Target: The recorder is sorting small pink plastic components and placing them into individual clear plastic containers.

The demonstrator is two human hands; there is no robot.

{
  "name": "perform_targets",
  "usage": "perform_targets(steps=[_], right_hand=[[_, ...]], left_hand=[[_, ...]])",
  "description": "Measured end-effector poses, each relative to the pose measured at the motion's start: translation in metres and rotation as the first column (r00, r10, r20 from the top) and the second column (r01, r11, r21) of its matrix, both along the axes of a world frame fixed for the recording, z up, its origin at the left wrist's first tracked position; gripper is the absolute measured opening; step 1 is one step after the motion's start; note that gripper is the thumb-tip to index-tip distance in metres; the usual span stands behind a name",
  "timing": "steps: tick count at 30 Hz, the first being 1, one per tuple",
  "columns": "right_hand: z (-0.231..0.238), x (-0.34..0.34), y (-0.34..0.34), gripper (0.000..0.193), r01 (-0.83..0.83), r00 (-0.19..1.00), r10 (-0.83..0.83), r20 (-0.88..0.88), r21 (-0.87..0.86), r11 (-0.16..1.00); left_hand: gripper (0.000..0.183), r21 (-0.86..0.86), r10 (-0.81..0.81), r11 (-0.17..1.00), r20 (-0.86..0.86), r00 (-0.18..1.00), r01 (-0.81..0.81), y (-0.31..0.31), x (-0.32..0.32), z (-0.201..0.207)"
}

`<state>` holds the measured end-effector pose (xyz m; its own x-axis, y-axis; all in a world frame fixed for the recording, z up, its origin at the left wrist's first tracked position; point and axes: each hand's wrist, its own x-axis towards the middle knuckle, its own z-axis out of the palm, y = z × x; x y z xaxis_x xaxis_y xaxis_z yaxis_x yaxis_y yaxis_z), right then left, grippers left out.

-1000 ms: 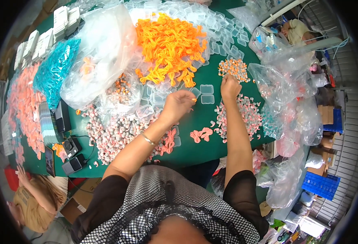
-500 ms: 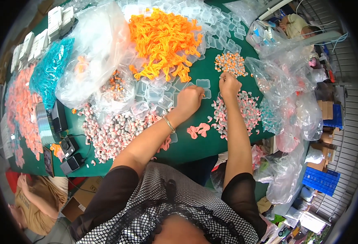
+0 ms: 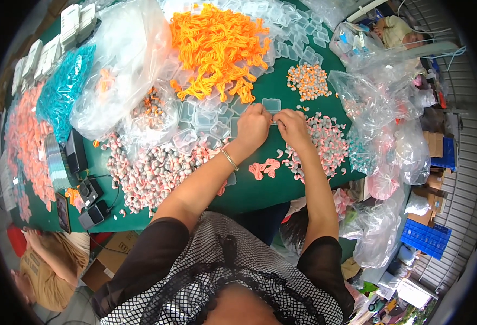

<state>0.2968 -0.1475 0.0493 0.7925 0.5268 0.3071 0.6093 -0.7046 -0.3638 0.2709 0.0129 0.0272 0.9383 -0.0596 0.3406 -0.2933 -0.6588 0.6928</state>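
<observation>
My left hand [image 3: 253,128] and my right hand [image 3: 292,129] are closed, fingertips almost meeting over the green table. Something tiny sits between them, mostly hidden by the fingers. Just beyond lies a clear plastic box [image 3: 271,104]. Right of my right hand spreads a pile of pink-and-grey small curled pieces [image 3: 325,143], and past it a smaller heap of orange-and-grey pieces [image 3: 308,82]. Nearer to me rest bundles of pink cord [image 3: 264,168]. A large heap of orange cord bundles [image 3: 217,49] stands behind my left hand.
More pink-and-grey pieces [image 3: 157,176] cover the table at left. A big clear bag [image 3: 127,65], a teal packet [image 3: 66,92] and small black devices [image 3: 90,192] lie beyond them. Clear boxes [image 3: 295,30] fill the back. Plastic bags [image 3: 382,116] crowd the right edge. A person [image 3: 51,265] sits at lower left.
My right hand has left the orange-and-grey heap and come down and left to meet my left hand. The orange bit seen at my left fingers is now mostly hidden.
</observation>
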Motion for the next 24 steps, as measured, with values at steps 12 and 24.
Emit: perform_targets(steps=[12, 24], right_hand=[[0.019, 0.019, 0.03, 0.012, 0.161, 0.963, -0.087, -0.255, 0.287, 0.944], [0.006, 0.052, 0.094, 0.032, 0.302, 0.914, -0.34, -0.222, -0.187, 0.935]], left_hand=[[0.033, 0.204, -0.064, 0.976, -0.038, 0.997, 0.071, 0.002, -0.001, 0.001], [0.028, 0.253, -0.008, 0.967, -0.036, 0.999, 0.017, -0.004, -0.002, -0.018]])
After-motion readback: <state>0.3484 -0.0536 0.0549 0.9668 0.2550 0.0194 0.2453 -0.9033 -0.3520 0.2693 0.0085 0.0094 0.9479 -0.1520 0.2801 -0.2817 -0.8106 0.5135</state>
